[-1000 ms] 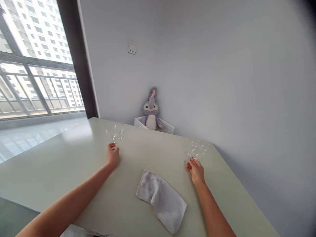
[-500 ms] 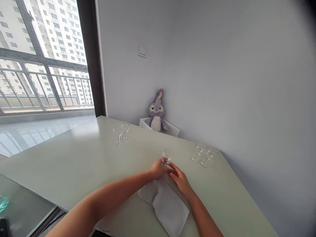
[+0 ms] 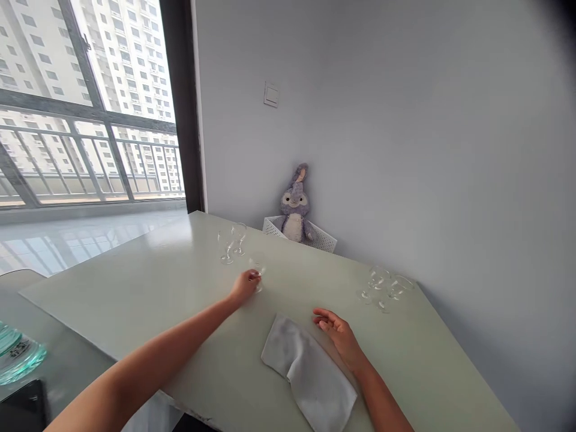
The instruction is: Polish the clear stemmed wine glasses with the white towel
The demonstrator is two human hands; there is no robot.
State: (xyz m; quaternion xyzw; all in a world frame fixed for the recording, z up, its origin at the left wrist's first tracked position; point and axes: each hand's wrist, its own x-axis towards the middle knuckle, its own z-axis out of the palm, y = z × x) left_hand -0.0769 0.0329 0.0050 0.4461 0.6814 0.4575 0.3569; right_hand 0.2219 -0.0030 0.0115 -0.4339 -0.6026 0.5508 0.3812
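Note:
My left hand [image 3: 246,285] is closed round a clear stemmed glass [image 3: 258,264], which is upright and partly covered by my fingers. Just beyond it, two more stemmed glasses [image 3: 226,246] stand close together. My right hand [image 3: 338,333] holds nothing, its fingers loosely apart above the table, to the right of a folded grey cloth [image 3: 310,372]. The cloth lies flat near the front of the table. At the far right stand two other stemmed glasses [image 3: 378,279], overlapping in my view.
The pale green table [image 3: 180,288] meets a wall at the back right. Behind it a plush rabbit [image 3: 294,207] sits in a white perforated basket [image 3: 324,241]. At the lower left, a green-tinted bottle [image 3: 20,354] and a black phone [image 3: 24,408] rest on a lower surface.
My left hand has carried the glass left, away from my right hand, towards the left pair of glasses. My right hand has come off the glass. The view has shifted slightly left.

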